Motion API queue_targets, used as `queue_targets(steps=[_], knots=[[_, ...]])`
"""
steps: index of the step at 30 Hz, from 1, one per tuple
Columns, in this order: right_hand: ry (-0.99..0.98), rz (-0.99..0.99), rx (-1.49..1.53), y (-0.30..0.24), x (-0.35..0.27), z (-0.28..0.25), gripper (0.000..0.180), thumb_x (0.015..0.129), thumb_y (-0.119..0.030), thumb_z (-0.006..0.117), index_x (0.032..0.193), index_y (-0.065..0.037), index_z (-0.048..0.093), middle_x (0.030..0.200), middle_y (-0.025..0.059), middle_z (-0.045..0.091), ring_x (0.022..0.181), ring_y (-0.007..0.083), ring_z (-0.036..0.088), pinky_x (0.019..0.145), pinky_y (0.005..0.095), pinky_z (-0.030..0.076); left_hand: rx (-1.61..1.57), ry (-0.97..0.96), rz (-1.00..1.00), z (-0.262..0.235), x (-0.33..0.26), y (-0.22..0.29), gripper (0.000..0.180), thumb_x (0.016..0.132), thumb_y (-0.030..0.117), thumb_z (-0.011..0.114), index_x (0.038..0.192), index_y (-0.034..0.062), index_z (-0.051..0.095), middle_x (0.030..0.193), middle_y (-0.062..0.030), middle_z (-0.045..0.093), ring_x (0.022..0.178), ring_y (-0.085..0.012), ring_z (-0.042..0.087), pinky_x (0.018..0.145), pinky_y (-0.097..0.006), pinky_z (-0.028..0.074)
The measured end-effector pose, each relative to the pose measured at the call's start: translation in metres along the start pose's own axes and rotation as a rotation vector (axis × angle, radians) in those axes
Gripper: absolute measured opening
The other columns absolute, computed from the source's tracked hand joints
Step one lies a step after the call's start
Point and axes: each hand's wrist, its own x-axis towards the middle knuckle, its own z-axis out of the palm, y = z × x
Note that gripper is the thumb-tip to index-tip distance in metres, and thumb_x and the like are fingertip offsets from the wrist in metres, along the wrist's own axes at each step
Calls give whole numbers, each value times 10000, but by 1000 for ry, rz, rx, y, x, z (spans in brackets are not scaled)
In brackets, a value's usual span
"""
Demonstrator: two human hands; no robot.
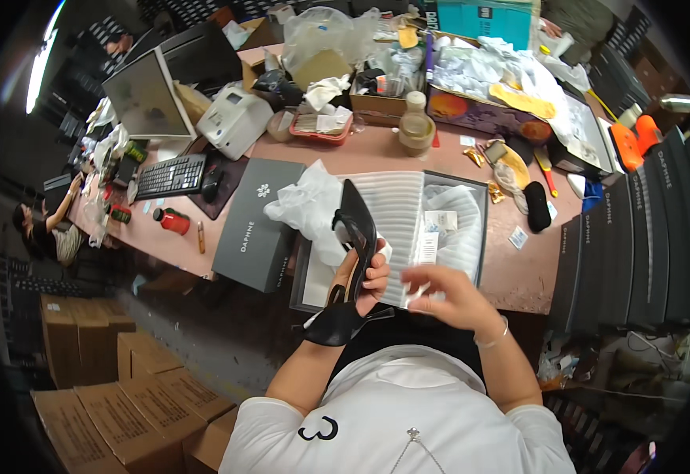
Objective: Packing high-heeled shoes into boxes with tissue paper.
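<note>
My left hand [372,283] is closed around a pair of black high-heeled shoes. The upper shoe [358,229] stands on end, and the lower shoe [332,326] hangs near my left wrist. Beneath my hands lies an open dark grey shoe box [483,241], lined with white ribbed padding [388,193]. Crumpled white tissue paper [301,207] spills out on its left side. Over the box's right front part is my right hand [452,299], somewhat blurred, with thumb and fingers bent but apart. White labels [426,246] lie on the padding just beyond it.
A dark grey box lid [252,233] rests left of the box. Further left are a red-capped jar [173,221], keyboard [171,175] and monitor [149,99]. Behind stands a bottle [416,126] near a carton of paper [479,103]. Stacked shoe boxes [633,245] line the right; brown cartons [131,419] stand lower left.
</note>
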Motion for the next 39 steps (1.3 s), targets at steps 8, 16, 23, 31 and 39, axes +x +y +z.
queue_targets(steps=[8,16,23,31,39], knots=[[-10,-2,1,-1,-25,42,308,819,-186,732,1029,7,617,870,104,647,724,165,640,662,276,516,-318,-183,-218,-17,12,-4,447,974,147,482,1334,-63,323,865,-148,521,629,-187,546,518,-270,495],[140,-142,-241,-24,-29,35,173,784,-121,753,837,-1,641,743,93,630,647,178,623,585,267,487,-408,-130,-161,-10,12,-6,479,959,101,494,1344,-92,283,897,-172,531,636,-199,549,541,-277,508],[319,-454,-404,-57,-21,41,555,678,-190,840,1151,-37,594,1183,202,556,1029,318,592,860,349,491,-72,157,55,1,17,-13,406,973,216,519,1231,-87,440,862,-114,556,641,-148,534,548,-237,490],[375,-18,1010,11,-32,-16,474,884,-391,588,1157,-4,567,1296,239,512,1108,381,575,935,400,498,1378,205,567,10,11,-39,438,957,218,554,1319,0,442,1220,-92,547,1117,-165,516,998,-325,388],[731,4,1399,37,-81,-41,663,902,-559,453,1183,36,538,1148,245,602,1050,406,612,821,404,582,1656,99,132,-9,41,-80,239,942,97,552,1131,-42,594,1118,-103,601,1029,-164,587,906,-281,456]])
